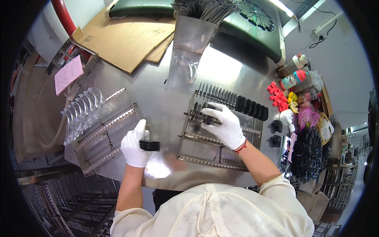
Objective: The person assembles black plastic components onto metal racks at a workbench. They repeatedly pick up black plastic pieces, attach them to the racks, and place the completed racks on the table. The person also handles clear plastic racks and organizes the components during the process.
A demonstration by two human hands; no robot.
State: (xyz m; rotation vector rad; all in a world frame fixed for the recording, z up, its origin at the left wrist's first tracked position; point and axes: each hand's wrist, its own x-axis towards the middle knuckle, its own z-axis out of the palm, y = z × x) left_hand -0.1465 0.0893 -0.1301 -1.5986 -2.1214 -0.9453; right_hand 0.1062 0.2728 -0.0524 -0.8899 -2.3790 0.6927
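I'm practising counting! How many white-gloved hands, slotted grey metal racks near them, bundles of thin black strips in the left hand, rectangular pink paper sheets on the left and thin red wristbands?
Left hand and right hand: 2
Left metal rack and right metal rack: 2
Black bundle: 1
Pink sheet: 1
Red wristband: 1
Total: 7

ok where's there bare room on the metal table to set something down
Bare tabletop shows between the left rack and right rack, beyond the left hand. The right side is crowded with bottles and red pieces.
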